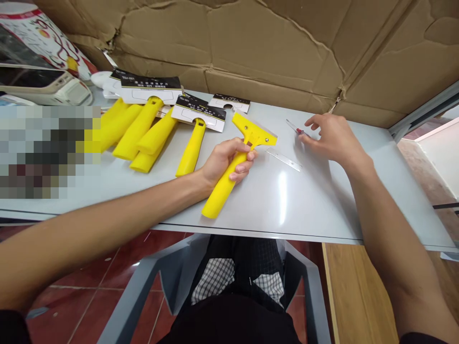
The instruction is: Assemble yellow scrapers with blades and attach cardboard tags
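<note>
The fingers (241,167) of the left hand (225,162) curl around the grip of a yellow scraper (223,186), directly below its head, and hold it. The scraper's wide head (254,132) carries two visible screws and points away from the person, while the butt of the handle rests on or just above the white table (272,222).

The fingers (314,125) of the right hand (335,141) are spread and partly curled, holding nothing. Their tips are just beside a small screwdriver (296,128) with a red section; contact cannot be confirmed from this view. A loose steel blade (284,159) lies flat on the table between the two hands, near the scraper head.

Farther left, several more yellow scrapers (138,126) lie side by side, some still attached to black-and-white retail cards (199,112). A separate card (229,102) lies near the table's far edge. Beyond the table, a flattened brown cardboard sheet (272,43) stands against the far side. A white card terminal (43,86) sits at the far left corner. A grey chair (168,272) stands below the near edge.
</note>
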`<action>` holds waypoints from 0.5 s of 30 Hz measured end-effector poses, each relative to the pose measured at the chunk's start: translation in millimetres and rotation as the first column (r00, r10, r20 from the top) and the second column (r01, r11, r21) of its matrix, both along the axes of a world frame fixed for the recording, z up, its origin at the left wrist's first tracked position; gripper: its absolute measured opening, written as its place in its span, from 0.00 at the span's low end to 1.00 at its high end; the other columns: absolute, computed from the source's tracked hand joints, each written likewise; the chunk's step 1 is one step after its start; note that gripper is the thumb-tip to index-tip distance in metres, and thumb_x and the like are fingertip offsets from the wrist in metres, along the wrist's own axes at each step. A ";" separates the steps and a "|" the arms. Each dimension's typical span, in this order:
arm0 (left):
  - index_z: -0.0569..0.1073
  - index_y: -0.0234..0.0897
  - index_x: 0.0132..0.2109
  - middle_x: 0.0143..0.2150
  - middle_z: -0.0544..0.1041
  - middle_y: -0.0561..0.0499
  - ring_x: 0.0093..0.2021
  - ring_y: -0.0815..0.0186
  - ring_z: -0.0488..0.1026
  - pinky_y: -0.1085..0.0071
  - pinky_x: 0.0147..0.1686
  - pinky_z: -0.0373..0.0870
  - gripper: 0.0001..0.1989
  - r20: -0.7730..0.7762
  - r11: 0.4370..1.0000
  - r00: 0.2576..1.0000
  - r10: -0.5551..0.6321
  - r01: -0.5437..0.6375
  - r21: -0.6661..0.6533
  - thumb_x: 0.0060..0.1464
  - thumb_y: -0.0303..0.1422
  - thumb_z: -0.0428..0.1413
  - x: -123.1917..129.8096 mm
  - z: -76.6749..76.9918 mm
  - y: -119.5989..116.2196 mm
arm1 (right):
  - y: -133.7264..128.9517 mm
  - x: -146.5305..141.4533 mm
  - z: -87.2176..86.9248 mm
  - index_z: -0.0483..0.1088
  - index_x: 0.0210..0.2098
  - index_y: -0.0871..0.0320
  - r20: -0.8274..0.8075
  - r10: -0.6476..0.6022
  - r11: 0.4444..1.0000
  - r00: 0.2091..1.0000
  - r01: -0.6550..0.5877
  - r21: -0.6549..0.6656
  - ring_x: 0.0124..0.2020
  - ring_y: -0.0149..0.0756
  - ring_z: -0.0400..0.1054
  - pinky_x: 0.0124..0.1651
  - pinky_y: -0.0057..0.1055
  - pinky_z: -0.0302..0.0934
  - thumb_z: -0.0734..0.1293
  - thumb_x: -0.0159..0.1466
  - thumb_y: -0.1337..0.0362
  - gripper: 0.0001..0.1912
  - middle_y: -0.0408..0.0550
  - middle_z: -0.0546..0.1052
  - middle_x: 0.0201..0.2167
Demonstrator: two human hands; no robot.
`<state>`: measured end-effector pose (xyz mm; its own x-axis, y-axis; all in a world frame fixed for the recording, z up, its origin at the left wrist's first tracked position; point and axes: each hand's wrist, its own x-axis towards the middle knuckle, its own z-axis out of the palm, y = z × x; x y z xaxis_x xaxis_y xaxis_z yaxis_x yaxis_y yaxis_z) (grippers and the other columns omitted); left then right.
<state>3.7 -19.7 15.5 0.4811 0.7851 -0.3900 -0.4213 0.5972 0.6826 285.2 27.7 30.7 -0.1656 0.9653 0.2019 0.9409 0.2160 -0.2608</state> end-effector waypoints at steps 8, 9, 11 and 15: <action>0.64 0.39 0.31 0.19 0.66 0.57 0.12 0.77 0.56 0.81 0.10 0.52 0.09 -0.023 0.999 0.998 0.050 -0.050 0.016 0.50 0.29 0.59 -2.7 -2.8 4.1 | 8.2 3.9 -13.1 0.80 0.49 0.54 -0.026 0.080 0.995 0.996 -0.082 -0.058 0.38 0.49 0.74 0.42 0.45 0.67 0.70 0.64 0.60 0.14 0.54 0.82 0.40; 0.64 0.39 0.31 0.19 0.67 0.57 0.12 0.77 0.56 0.81 0.10 0.52 0.08 -0.024 0.997 0.997 0.068 -0.068 0.021 0.49 0.29 0.59 -2.5 -2.7 4.2 | 6.5 3.8 -8.1 0.80 0.48 0.54 -0.063 0.112 0.991 0.992 -0.116 -0.063 0.38 0.48 0.74 0.42 0.45 0.67 0.70 0.64 0.59 0.14 0.54 0.82 0.40; 0.64 0.39 0.32 0.20 0.68 0.56 0.12 0.77 0.57 0.81 0.10 0.53 0.08 -0.020 0.994 0.995 0.102 -0.101 0.029 0.49 0.28 0.58 -2.0 -2.0 4.3 | 2.1 3.4 3.0 0.80 0.48 0.52 -0.151 0.171 0.979 0.974 -0.185 -0.084 0.37 0.47 0.74 0.42 0.45 0.68 0.71 0.64 0.57 0.14 0.53 0.82 0.41; 0.64 0.40 0.33 0.22 0.71 0.56 0.14 0.77 0.58 0.81 0.11 0.55 0.09 -0.009 0.991 0.992 0.125 -0.124 0.041 0.47 0.28 0.58 -1.7 -1.2 4.5 | -6.7 -0.5 16.8 0.81 0.47 0.48 -0.336 0.272 0.936 0.902 -0.329 -0.125 0.36 0.43 0.73 0.41 0.43 0.67 0.72 0.66 0.56 0.11 0.48 0.81 0.38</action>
<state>2.0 -15.1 14.2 0.3745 0.8537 -0.3619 -0.4829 0.5128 0.7099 284.7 21.1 47.5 -0.4103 0.9035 0.1240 0.7043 0.4002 -0.5864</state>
